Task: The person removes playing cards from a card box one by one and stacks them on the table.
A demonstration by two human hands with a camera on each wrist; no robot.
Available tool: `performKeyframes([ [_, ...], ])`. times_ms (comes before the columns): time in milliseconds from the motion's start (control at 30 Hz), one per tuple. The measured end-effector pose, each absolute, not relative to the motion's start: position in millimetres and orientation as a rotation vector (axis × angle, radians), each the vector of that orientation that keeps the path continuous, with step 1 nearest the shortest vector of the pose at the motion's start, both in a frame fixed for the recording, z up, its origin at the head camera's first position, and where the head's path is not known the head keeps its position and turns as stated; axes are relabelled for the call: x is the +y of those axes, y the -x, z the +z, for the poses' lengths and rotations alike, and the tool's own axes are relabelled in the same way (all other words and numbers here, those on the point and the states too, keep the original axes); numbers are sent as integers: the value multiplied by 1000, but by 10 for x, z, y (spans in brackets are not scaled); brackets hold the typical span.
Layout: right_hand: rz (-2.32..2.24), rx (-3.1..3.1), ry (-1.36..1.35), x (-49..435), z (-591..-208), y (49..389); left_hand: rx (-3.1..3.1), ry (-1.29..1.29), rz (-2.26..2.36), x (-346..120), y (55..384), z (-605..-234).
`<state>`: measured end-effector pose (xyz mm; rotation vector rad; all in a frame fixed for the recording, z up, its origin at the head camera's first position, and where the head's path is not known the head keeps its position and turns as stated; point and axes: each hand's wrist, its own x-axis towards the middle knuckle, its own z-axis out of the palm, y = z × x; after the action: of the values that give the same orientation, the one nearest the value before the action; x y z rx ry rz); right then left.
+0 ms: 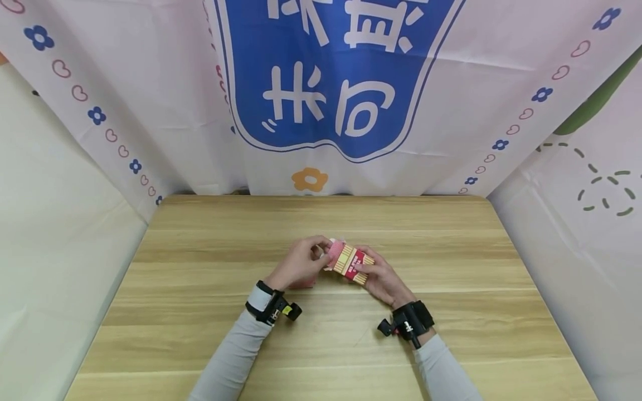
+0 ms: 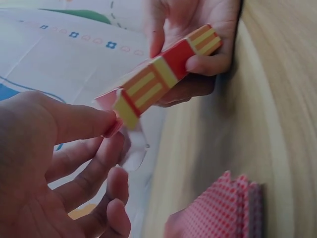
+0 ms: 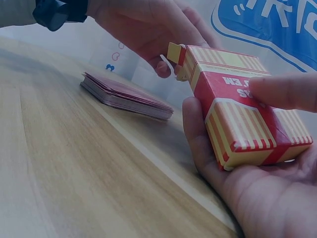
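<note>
My right hand [image 1: 383, 278] grips a red and yellow striped card box [image 1: 353, 264], thumb across its printed front and fingers round the side and back. The box's far end is open, with a small yellow flap [image 3: 174, 52] and a white flap [image 2: 134, 151] standing out. At that mouth, my left hand [image 1: 301, 262] pinches a red-patterned piece [image 1: 335, 252] between thumb and forefinger; its other fingers are loosely bent. Whether this piece is cards or a box flap, I cannot tell. Below the left hand, a stack of red-patterned playing cards [image 3: 126, 96] lies on the table.
The wooden table [image 1: 200, 245] runs back to a hanging white cloth [image 1: 165, 111] with a blue printed panel [image 1: 331, 83]. Pale cloth walls [image 1: 50, 250] stand at the left and right sides. Each wrist carries a strapped-on camera [image 1: 413, 323].
</note>
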<state>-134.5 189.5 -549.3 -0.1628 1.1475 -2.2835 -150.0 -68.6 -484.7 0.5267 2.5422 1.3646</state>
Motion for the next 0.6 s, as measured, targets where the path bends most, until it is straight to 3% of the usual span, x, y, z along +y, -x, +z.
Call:
performKeyframes([
  [600, -2273, 1151, 116, 1897, -5506, 1356, 2524, -432, 1599, -1106, 1571, -4705],
])
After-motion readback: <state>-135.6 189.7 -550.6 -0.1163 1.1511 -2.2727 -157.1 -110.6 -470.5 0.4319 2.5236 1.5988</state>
